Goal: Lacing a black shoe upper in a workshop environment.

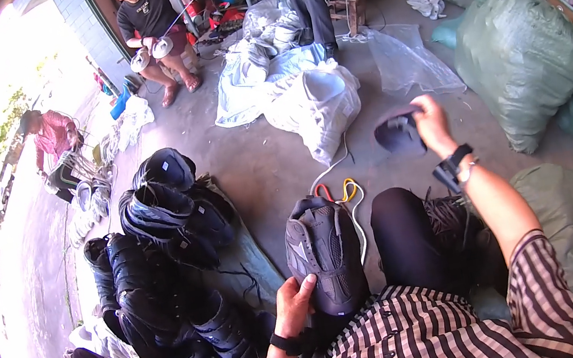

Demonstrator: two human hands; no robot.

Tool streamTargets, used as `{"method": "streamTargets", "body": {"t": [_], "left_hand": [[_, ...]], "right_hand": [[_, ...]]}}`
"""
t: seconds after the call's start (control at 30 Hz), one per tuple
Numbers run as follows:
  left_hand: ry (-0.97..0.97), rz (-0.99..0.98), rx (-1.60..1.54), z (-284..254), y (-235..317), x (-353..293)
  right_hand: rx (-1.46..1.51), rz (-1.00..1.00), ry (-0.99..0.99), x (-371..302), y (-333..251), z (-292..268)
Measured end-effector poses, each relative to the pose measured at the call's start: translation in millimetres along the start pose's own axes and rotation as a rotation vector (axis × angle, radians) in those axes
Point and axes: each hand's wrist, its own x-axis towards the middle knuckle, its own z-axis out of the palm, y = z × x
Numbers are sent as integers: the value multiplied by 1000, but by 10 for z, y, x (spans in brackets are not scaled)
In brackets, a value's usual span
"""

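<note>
Gripping firmly, the left hand (295, 306) wraps its fingers around the near end of a dark grey shoe (325, 253), which stands sole-side toward the camera, propped against the person's lap just left of the black-trousered knee (405, 235). The thumb lies across the shoe's side and the grip is closed on it. The right hand (432, 124) is raised farther out and to the right, pinching a dark insole (399, 134) between fingers and thumb, so that grip is shut on the insole too; the insole hangs in the air, well apart from the shoe. A black watch (453, 166) sits on the right wrist and a black band (285, 344) on the left.

On the floor just beyond the shoe lies a loop of white, red and yellow cord (338, 191). To the left, a long heap of black shoes (166, 277) runs from near to far. Farther off, in the middle, sits a white sack (316, 105) beside pale blue sheeting (240, 91). Large green sacks (522, 57) stack up at the right. At the far end two seated people (155, 18) handle white string, and other people are at the left edge.
</note>
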Motion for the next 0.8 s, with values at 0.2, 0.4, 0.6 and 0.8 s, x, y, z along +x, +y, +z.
{"method": "streamTargets", "body": {"t": [0.2, 0.4, 0.6, 0.8], "left_hand": [[56, 88, 188, 149, -76, 37], [130, 23, 678, 169, 27, -109], [127, 279, 775, -279, 366, 163], [-130, 584, 494, 23, 691, 724]], "right_hand": [[29, -312, -914, -550, -291, 858], [30, -205, -1424, -796, -737, 998], [204, -237, -898, -1210, -1299, 471], [36, -407, -739, -1445, -1477, 192]]}}
